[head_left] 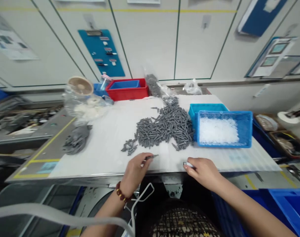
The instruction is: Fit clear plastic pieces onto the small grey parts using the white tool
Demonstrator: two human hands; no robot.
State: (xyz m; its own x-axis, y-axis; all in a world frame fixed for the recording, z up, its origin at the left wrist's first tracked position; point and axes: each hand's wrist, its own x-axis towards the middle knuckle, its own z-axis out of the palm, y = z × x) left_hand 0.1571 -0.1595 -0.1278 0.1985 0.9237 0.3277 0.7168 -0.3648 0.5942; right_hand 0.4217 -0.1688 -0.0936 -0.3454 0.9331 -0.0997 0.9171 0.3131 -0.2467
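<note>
At the near edge of the white table mat (108,144), my left hand (135,171) is closed in a pinch on a small grey pin-like part (152,157). My right hand (204,171) is closed on a small white piece (188,163) that sticks out past its fingertips. Beyond both hands lies a big heap of the same grey parts (164,126). Right of the heap stands a blue bin (224,129) filled with small white parts.
A second teal bin (205,108) sits behind the blue one. At the back are a red tray (126,89), clear bags (87,105) and a small fan (80,85). A grey glove pile (77,140) lies left. Blue crates (285,205) stand on the floor at right.
</note>
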